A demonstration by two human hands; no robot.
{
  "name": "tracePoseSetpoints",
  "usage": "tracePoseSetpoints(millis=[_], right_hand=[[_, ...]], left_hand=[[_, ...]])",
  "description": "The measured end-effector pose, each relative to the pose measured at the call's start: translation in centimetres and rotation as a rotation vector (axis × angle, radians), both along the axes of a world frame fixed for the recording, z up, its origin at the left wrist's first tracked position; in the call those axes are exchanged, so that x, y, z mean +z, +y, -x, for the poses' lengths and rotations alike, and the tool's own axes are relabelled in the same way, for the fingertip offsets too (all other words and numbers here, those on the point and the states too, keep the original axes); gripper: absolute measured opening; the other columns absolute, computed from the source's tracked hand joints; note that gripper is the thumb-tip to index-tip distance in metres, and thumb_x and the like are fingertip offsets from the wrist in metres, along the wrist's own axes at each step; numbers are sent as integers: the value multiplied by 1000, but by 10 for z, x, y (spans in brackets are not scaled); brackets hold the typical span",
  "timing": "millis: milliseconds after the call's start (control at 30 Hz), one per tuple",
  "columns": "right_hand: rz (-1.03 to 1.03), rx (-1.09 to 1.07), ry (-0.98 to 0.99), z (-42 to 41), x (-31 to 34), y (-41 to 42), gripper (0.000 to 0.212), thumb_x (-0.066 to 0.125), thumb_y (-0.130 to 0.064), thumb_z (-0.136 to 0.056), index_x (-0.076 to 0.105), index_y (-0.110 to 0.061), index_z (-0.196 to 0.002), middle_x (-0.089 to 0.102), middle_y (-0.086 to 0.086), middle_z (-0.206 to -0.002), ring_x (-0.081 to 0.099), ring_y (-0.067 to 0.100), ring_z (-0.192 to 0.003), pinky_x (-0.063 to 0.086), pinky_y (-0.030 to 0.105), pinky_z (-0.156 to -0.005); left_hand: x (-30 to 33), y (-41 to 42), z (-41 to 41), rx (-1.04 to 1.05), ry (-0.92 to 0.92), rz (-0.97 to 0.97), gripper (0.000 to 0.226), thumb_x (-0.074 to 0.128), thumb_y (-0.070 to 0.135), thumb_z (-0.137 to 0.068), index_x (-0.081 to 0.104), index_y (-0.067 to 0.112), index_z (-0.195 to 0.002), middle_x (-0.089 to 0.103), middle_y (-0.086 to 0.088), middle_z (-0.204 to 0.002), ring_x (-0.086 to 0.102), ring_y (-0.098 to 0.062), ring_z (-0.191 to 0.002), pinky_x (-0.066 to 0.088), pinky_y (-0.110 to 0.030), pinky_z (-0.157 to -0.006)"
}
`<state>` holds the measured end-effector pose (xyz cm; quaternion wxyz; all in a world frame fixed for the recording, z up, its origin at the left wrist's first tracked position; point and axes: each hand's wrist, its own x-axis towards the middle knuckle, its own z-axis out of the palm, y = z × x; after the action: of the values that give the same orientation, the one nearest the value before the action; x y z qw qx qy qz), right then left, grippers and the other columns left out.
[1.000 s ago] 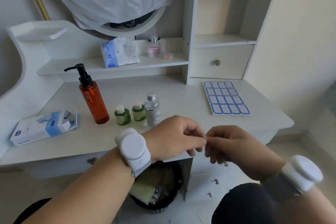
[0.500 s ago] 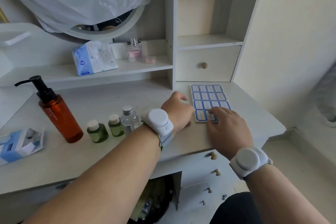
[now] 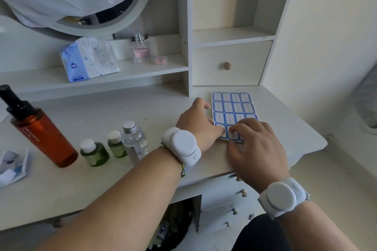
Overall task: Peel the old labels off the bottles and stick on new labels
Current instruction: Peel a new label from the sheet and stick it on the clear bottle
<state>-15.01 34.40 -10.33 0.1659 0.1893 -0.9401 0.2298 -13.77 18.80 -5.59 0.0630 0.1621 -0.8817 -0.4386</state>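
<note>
A torn blue-and-white box (image 3: 12,166) lies at the far left edge of the counter (image 3: 102,185). Next comes an amber pump bottle (image 3: 40,132) with a black pump head, then two small green bottles (image 3: 94,154) with white caps, one beside the other, and a clear bottle (image 3: 134,141) with a silver cap, which stands just left of the left wrist.

The left hand (image 3: 199,123), a white wrist device strapped behind it, rests on the counter at the left edge of the label sheet (image 3: 232,108). Its fingers are curled, and the fingertips press on the sheet's near left corner; whether this grip pinches a label cannot be told.

The sheet lies flat on the counter, its far rows of blue-bordered labels showing beyond both hands.

The right hand (image 3: 255,146), also with a white wrist device, covers the sheet's near right part. Its fingers (image 3: 237,128) are bent down onto the near row of labels, close to the left fingertips; whether that grip has closed on a label edge is hidden.

On the shelf beyond the left hand sit a tissue pack (image 3: 89,59) and a pink perfume bottle (image 3: 140,50).
</note>
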Motion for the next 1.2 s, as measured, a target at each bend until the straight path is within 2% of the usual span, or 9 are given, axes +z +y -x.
tracePoseSetpoints(millis=[133,267,467,600,733,833,933,1100,1200], right_hand=[[24,16,30,1,-2,3,13,65,-29,-87,70,-28,-100,64,-13,-110,54,17,-102,38,24,-75],[99,117,137,5,-6,6,8,67,-17,-94,74,-19,-92,71,-5,-97,62,24,-88,52,33,-74],[34,83,247,3,-11,5,19,61,-8,-94,64,-13,-76,63,3,-74,56,31,-71,50,45,-74],[45,94,257,5,-1,9,19,68,-10,-92,65,-15,-73,62,0,-68,59,30,-70,52,49,-83],[95,169,164,10,9,16,15,78,-9,-83,71,-17,-73,67,-3,-71,61,27,-71,51,40,-69],[94,258,91,14,11,28,12,78,-16,-87,73,-23,-79,70,-10,-81,63,21,-79,51,39,-73],[70,292,164,14,10,42,10,76,-15,-88,72,-19,-81,72,-7,-87,66,26,-82,54,43,-74],[98,287,200,8,4,52,8,69,-10,-93,68,-14,-86,70,0,-87,64,32,-75,55,41,-68],[130,277,194,5,2,55,8,62,-18,-97,66,-15,-92,72,0,-91,65,34,-78,56,46,-81]], left_hand=[[0,4,-1,12,28,-15,60,86,30,-79,47,34,-123,65,15,-88,66,-6,-84,56,-30,-79],[3,-2,0,48,36,-103,54,82,20,-81,53,31,-124,70,11,-91,67,-7,-82,52,-22,-69],[-4,-3,-5,-25,95,-83,13,63,26,-98,66,30,-110,68,12,-97,67,-12,-87,60,-37,-84],[-11,-3,-4,-107,123,156,33,47,10,-103,67,31,-118,60,8,-114,59,-18,-98,49,-29,-85],[-13,-1,-3,-194,116,295,42,39,6,-105,67,26,-129,65,1,-133,57,-20,-117,39,-23,-93],[-19,-2,2,-225,112,379,44,40,5,-104,68,25,-132,64,2,-140,54,-21,-129,39,-25,-102],[-23,-3,10,-290,105,429,49,42,-1,-98,69,24,-130,61,5,-144,52,-24,-132,40,-30,-110],[-20,1,18,-400,44,542,68,40,1,-94,45,37,-151,34,11,-160,37,-27,-135,38,-42,-113],[-21,-2,24,-413,51,554,70,41,7,-95,33,41,-156,23,16,-167,31,-23,-146,33,-43,-118]])
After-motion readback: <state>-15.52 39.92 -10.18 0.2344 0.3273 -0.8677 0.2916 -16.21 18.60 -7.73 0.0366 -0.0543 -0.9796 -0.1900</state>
